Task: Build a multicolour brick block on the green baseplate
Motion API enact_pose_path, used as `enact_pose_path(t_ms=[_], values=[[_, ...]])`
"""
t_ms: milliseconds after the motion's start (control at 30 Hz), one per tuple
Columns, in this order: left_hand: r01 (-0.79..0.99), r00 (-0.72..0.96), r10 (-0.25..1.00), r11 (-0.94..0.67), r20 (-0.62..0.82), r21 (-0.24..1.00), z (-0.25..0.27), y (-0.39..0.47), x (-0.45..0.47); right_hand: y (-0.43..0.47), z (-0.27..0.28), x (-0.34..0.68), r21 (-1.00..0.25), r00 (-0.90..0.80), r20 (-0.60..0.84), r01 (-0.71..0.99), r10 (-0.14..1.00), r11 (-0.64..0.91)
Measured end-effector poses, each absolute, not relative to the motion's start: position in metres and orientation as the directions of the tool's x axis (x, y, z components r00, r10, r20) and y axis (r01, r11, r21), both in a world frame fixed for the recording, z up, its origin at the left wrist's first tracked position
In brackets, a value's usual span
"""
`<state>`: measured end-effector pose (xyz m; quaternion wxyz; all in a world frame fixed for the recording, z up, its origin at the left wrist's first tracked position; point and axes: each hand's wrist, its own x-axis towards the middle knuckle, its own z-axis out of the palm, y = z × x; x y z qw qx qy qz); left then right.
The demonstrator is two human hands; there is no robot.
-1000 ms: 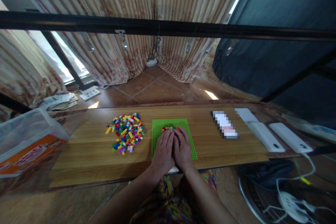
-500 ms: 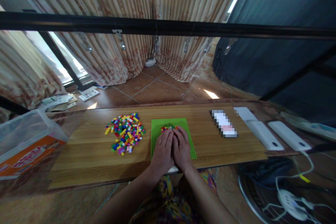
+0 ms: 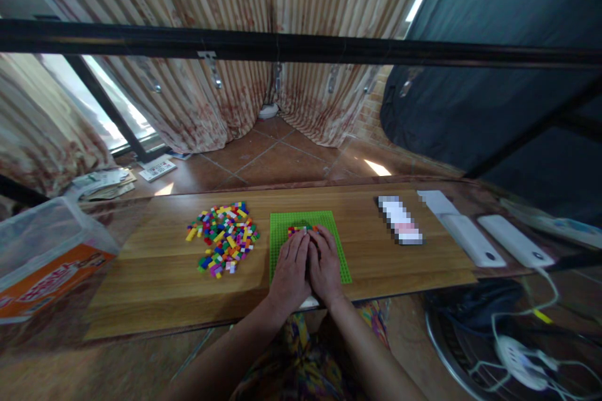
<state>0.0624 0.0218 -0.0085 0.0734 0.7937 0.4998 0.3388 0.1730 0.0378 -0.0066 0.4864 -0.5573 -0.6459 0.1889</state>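
Green baseplate (image 3: 278,225) is sitting flat on the wooden counter (image 3: 155,254), a bit right of the middle and close to the near edge, with both hands over it. The left hand (image 3: 290,270) and right hand (image 3: 325,265) are side by side and touching up by the fingertips, with a narrow dark gap further down between them. Fingers are kept close together and bent a little, nothing spread wide. The tips are right at a small cluster of colored bricks (image 3: 302,227) on the plate, but I honestly can't tell if either hand is pinching a piece, since the palms hide whatever's under there.

The plate itself is bright lime green, squarish and studded all over. The bit of the cluster poking out past the fingers shows red, green and orange. There's also something white (image 3: 309,302) peeking out below the hands at the counter's edge, too covered to make out.

Off to the left is a loose heap of little bricks (image 3: 224,235) in pretty much every color. Over on the right there's a pixelated rectangular thing (image 3: 399,219) lying at a slant. Past the counter's left end is a see-through plastic box (image 3: 51,269) with an orange label.
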Motion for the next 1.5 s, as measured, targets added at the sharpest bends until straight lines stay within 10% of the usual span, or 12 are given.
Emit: enact_pose_path(t_ms=[1500], values=[[0.736, 0.277, 0.843, -0.495, 0.462, 0.462, -0.0087, 0.0211, 0.0622, 0.0381, -0.0067, 0.1728, -0.788, 0.097, 0.415, 0.536, 0.905, 0.304]])
